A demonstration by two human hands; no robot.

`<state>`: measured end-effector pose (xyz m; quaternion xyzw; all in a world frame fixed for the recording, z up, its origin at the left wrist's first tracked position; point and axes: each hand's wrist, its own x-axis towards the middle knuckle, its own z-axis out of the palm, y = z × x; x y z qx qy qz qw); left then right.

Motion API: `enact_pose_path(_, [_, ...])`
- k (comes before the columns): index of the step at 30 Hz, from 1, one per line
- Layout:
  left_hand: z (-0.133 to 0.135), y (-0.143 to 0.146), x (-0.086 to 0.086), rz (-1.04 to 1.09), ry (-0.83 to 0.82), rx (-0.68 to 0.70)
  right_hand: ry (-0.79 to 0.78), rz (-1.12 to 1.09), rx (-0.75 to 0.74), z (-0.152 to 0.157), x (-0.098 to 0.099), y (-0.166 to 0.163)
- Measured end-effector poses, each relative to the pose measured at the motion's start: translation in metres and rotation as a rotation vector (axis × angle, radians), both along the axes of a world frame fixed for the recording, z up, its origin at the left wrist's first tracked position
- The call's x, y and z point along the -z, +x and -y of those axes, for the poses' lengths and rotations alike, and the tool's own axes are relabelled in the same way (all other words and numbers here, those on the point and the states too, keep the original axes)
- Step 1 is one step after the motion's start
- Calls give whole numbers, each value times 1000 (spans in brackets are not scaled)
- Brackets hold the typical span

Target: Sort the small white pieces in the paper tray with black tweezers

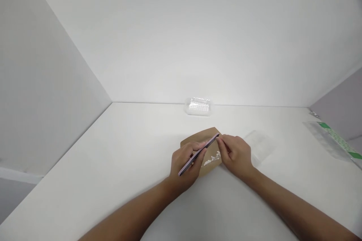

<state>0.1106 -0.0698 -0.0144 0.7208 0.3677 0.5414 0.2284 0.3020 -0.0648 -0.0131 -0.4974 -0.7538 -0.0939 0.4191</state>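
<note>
Edge-on between the fingers and thumb of my left hand [185,162] is a thin, flat phone [195,159], dark with a pinkish rim. It is tilted, its far end up and to the right. My right hand [236,154] is closed in a pinch at that far end; whatever its fingertips hold is too small to make out. Beneath both hands lies a piece of brown paper or card [202,135], partly covered by them. Small white scraps [212,159] are scattered on the brown piece between the hands.
A clear plastic container [198,106] with shiny wrap stands by the back wall. Right of my right hand lies a transparent plastic piece [258,145]. A clear bag with a green printed strip [333,139] lies at the table's right edge. White walls enclose the white table [113,150].
</note>
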Motion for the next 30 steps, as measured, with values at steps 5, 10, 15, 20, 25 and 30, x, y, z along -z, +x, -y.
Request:
enact_pose_path(5, [0,-1,2,5,-20,19,12,47,-99,1,2,-3])
enact_pose_path(10, [0,-2,1,-7,-16,19,3,36,58,-6,6,3])
enact_pose_path(15, [-1,-3,4,2,29,33,18,86,-53,0,8,-3])
enact_pose_path(20, [-2,-7,4,-50,104,53,11,59,111,-11,2,22])
enact_pose_path(25, [-1,-10,-4,-137,241,97,-68,-158,532,-44,-4,97])
enact_pose_path(30, [-2,-9,-9,-182,333,128,-374,-223,516,-72,7,144])
